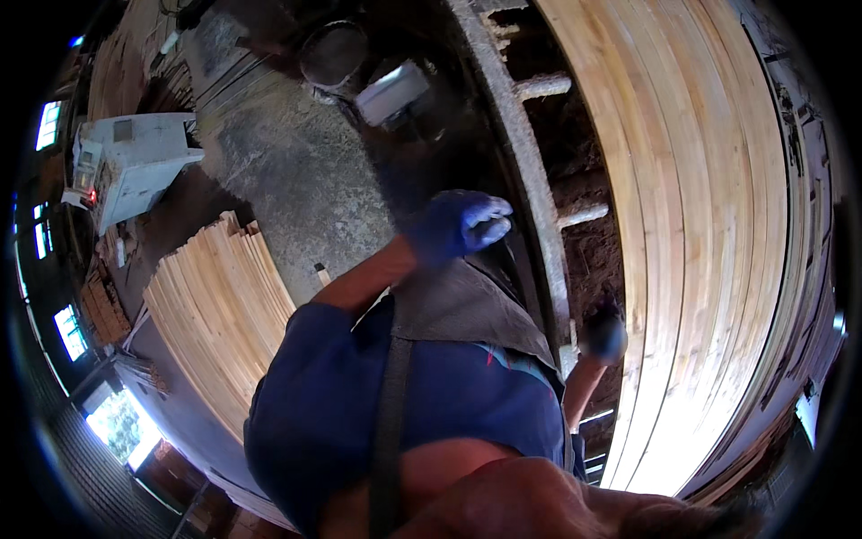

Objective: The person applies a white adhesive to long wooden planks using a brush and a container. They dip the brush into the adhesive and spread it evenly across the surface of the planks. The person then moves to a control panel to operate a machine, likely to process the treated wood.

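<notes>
Blue shirt (314, 395) and dark apron (476, 310) sit nearest, filling my lower middle. Long pale boards (691, 207) lie side by side on my right, long axis running top to bottom of the view, bowed by the fisheye. Right hand (604, 334) is the nearer one, just beside their left edge; it's dark and blurred, so I can't tell if it touches them or grips anything. Left hand (460, 226), gloved in blue, is just above the apron in my view, apart from the boards, which lie to its right across a pale rail (528, 153). Its fingers (489, 223) look curled, nothing visible in them; I can't tell how fully they close. Second stack (215, 305), similar wood, lies left, past the left arm (368, 274).
</notes>
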A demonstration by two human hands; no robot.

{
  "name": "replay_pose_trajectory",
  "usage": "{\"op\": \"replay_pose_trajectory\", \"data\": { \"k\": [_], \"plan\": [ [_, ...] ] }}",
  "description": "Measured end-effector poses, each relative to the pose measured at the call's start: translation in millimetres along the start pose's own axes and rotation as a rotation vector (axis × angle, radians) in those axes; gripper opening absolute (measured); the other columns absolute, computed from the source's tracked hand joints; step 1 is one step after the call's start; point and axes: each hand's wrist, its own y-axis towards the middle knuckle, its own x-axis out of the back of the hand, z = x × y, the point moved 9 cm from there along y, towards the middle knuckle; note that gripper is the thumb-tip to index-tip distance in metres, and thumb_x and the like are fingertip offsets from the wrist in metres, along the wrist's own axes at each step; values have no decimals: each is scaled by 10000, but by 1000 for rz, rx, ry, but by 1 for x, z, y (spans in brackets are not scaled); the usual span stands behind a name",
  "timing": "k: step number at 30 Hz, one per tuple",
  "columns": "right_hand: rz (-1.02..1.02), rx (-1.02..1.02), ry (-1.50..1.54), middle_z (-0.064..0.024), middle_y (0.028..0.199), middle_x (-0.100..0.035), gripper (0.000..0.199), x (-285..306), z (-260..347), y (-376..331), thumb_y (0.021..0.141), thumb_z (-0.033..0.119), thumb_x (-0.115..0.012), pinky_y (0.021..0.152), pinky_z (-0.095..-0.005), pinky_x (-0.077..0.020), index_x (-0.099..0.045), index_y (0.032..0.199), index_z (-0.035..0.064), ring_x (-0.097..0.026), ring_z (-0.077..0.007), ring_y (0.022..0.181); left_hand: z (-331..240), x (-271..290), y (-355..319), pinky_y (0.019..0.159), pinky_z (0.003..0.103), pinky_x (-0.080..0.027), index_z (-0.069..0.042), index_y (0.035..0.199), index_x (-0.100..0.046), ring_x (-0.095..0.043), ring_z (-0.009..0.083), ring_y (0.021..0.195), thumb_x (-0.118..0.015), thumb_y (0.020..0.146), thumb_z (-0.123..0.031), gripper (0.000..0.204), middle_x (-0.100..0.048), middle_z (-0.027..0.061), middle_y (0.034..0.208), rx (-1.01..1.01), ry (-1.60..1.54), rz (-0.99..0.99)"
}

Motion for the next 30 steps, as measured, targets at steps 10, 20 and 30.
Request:
{"op": "replay_pose_trajectory", "data": {
  "k": [10,20,30],
  "plan": [
    [14,491,-473,-100,818,-673,302,-232,66,-71,948,153,-520,652,-273,-544,-571,1161,-54,-649,-150,710,119,69,-103,709,315,-551,-52,991,-650,-687,237,824,-663,867,-213,203,-691,116,946,323,63,-89],
    [384,436,-1006,-94,949,-675,239,-459,-102,-9,919,103,-579,756,-292,-501,-619,1138,15,-635,-172,854,402,217,-152,756,377,-530,-71,984,-644,-667,297,875,-651,859,-299,260,-685,127,922,636,-17,-200],
    [61,-228,-943,-146,981,-666,274,-503,-245,-14,899,162,-583,758,-323,-510,-596,1135,24,-647,-216,882,627,153,-14,781,478,-512,-95,1021,-645,-627,390,936,-600,816,-339,322,-659,199,997,615,386,570]
  ]
}}
